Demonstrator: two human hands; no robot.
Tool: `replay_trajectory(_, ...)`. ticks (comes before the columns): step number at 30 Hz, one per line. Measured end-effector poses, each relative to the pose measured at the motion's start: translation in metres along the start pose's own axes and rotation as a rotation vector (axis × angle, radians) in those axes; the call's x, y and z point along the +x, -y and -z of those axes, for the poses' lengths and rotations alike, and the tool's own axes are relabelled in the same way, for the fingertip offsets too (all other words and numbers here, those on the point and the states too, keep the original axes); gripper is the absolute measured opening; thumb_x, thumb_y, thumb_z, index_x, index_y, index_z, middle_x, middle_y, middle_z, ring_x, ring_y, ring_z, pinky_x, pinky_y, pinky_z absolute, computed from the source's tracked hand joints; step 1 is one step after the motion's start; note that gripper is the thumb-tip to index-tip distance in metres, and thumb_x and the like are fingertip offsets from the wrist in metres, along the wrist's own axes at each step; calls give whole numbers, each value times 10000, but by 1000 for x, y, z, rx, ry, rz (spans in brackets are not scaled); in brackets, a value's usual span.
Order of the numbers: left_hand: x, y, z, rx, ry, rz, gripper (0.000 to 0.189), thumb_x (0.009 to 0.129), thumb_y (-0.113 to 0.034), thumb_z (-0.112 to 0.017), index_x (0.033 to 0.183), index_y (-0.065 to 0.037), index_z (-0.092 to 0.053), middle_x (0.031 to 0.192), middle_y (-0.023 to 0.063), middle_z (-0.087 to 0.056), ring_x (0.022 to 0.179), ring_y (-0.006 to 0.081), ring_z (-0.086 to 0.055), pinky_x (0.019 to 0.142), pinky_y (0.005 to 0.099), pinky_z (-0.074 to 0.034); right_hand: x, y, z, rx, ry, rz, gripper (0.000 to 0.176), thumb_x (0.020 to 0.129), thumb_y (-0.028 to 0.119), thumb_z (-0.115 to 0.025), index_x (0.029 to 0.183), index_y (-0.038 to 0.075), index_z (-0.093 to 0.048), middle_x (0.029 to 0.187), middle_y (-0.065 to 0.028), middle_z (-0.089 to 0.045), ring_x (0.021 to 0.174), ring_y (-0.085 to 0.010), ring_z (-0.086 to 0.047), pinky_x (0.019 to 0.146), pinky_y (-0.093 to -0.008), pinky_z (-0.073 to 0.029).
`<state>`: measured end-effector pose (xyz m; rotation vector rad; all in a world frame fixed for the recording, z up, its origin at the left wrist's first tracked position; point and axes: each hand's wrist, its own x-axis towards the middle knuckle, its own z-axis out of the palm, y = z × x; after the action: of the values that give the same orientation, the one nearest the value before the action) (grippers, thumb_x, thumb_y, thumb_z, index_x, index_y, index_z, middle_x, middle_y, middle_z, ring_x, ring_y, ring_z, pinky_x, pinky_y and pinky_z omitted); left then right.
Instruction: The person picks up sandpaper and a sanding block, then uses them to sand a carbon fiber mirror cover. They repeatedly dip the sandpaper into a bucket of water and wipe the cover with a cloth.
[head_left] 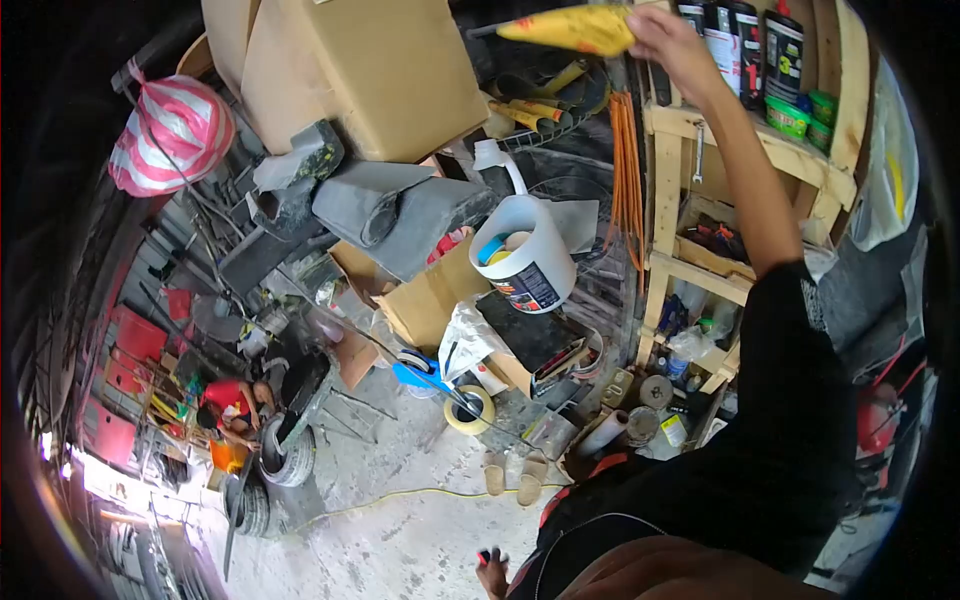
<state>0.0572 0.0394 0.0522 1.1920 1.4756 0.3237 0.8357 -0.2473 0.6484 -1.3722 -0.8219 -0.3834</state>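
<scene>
My right hand (668, 42) is raised at the top, its fingers closed on one end of a yellow sandpaper sheet (570, 30) with red print, which tapers away to the left. Below it, rolled yellow sheets (535, 115) lie in a wire basket (570, 130). Close by on the right, black bottles (738, 55) and green tins (788, 118) stand on a wooden shelf (750, 150). At the bottom edge, my left hand (491, 575) hangs low over the floor, closed around a small red and black object too small to name.
A white jug (545, 255) with its top cut open stands mid-view, near cardboard boxes (400, 80) and grey panels (375, 205). Masking tape (470, 410) sits beneath. Orange rods (627, 170) hang beside the shelf. A yellow cable (420, 492) crosses the floor. Another person (232, 400) crouches by tyres (290, 455).
</scene>
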Motion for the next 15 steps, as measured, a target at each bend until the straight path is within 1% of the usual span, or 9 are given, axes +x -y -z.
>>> replay_trajectory(2,-70,-158,-47,-238,191,-248,128,928,-117,-711,928,-2,-657,818,12,-643,760,129,-644,642,297,-485,-99,34,-15,1,-3,11,339,1028,259,-606,1296,50,-606,1061,-52,-703,909,-132,-671,854,-293,-565)
replay_trajectory(5,-128,-288,-101,75,420,-611,163,917,-121,-735,853,-40,-608,782,-51,-547,732,83,-476,696,251,-429,-232,55,-38,230,-21,-133,262,1033,202,-593,1194,-3,-618,1033,-87,-710,903,-137,-673,796,-304,-567)
replay_trajectory(6,-141,-314,-122,29,548,-706,146,911,-87,-729,901,-34,-593,812,-40,-527,817,101,-556,766,275,-462,-274,53,-45,259,-5,-133,262,1033,190,-594,1197,-13,-614,1040,-96,-710,901,-142,-674,796,-311,-565)
replay_trajectory(7,-147,-326,-145,-214,776,-718,216,888,-77,-750,933,-33,-544,939,24,-602,1017,190,-635,924,353,-493,-314,55,-52,292,12,-136,262,1034,177,-596,1201,-24,-611,1047,-104,-710,899,-148,-674,797,-318,-563)
replay_trajectory(8,-147,-339,-167,-291,963,-794,304,854,-76,-778,924,-45,-483,1117,110,-645,1226,310,-601,1068,460,-450,-353,63,-64,292,-18,-168,270,1032,178,-603,1202,-31,-610,1052,-109,-710,900,-153,-673,803,-324,-560)
replay_trajectory(9,-179,-361,-186,-472,1074,-761,362,820,-62,-795,891,-70,-440,1242,159,-637,1276,317,-574,1111,504,-419,-387,72,-76,293,-51,-199,278,1030,179,-611,1204,-38,-610,1057,-114,-710,902,-158,-673,810,-330,-557)
replay_trajectory(10,-193,-372,-204,-600,1182,-858,370,792,-14,-795,893,-73,-444,1236,144,-640,1281,314,-578,1118,510,-413,-419,80,-83,283,-37,-258,303,1029,193,-616,1215,-46,-612,1073,-114,-708,917,-167,-673,834,-334,-551)
replay_trajectory(13,-213,-373,-210,-523,1234,-920,364,840,42,-787,877,-107,-457,1051,103,-647,1030,160,-620,939,336,-484,-500,116,-108,362,-171,-431,338,1030,207,-613,1260,-40,-604,1122,-136,-701,1017,-196,-678,870,-345,-548)
replay_trajectory(15,-218,-364,-208,-491,1413,-831,354,840,56,-775,875,-112,-465,1057,97,-655,1035,159,-623,946,333,-484,-542,141,-108,575,-238,-575,419,1032,306,-602,1289,-26,-594,1152,-143,-696,1078,-230,-675,902,-361,-547)
